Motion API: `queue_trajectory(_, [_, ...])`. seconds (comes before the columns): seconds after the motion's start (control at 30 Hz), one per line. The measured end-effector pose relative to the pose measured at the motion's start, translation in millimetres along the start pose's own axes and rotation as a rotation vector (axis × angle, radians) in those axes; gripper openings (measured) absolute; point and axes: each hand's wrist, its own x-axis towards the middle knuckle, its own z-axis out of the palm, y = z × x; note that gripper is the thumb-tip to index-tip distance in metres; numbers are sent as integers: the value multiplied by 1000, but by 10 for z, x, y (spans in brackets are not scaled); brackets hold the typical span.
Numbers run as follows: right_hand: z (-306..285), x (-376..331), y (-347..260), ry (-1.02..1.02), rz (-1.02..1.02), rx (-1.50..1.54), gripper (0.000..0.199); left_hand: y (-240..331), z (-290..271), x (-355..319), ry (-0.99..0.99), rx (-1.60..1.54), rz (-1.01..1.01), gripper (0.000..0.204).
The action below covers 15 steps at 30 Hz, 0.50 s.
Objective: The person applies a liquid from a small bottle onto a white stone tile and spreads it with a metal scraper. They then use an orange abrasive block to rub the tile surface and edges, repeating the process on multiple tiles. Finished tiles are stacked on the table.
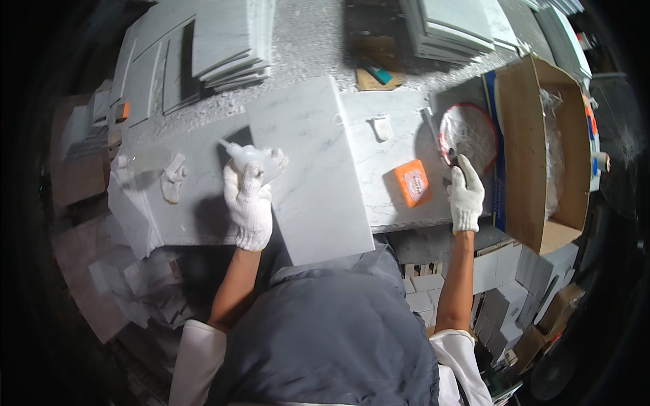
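Note:
My left hand [252,203], in a white knit glove, is wrapped round a translucent white squeeze bottle [249,157] with its narrow nozzle pointing up and left. Beside it a pale marble slab [308,172] lies at a slant across the work surface, its near end by my lap. My right hand [466,196], also gloved, reaches toward a round red-rimmed dish [498,139]. Its fingers are stretched out, with the tips close to a small dark object [453,155] at the dish's near edge; contact is unclear.
An orange box [413,183] and a crumpled white piece [381,127] lie right of the slab. An open cardboard carton [525,155] stands at the right. Marble slabs are stacked at far left [227,37] and far right [453,27]. A green-handled tool [376,71] lies on cardboard.

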Motion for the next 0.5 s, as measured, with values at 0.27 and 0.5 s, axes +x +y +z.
queue_trajectory(0.27, [133, -416, -729, -109, -107, 112, 39, 41, 29, 1, 109, -81, -32, 39])
queue_trajectory(0.5, [751, -1001, -1352, -524, 3, 306, 42, 36, 58, -23, 178, 98, -13, 36])
